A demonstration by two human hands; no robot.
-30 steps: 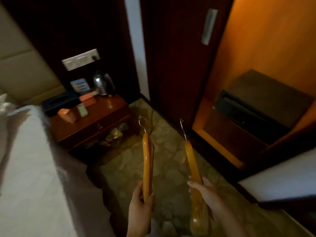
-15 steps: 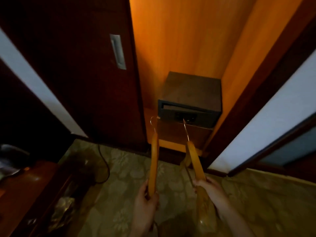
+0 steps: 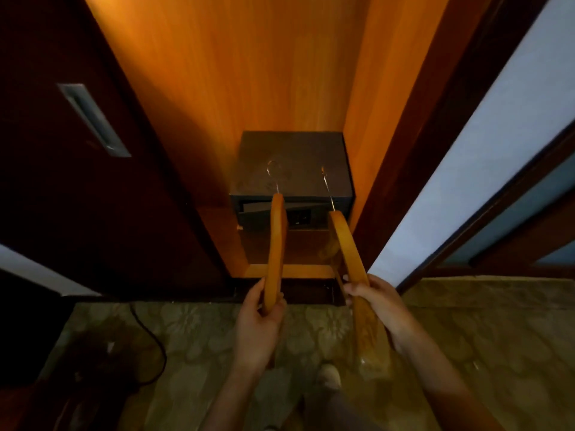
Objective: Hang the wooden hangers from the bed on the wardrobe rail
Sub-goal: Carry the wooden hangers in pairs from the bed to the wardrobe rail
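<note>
The wardrobe fills the view from 10 to 1 o'clock, its dark door slid to the left at 9. A safe sits on its floor at centre. Patterned carpet spans the bottom from 4 to 8. The left hand grips the left hanger by its lower end, hook pointing to 12. The right hand, at 5 o'clock, is closed around the right hanger, hook over the safe.
</note>
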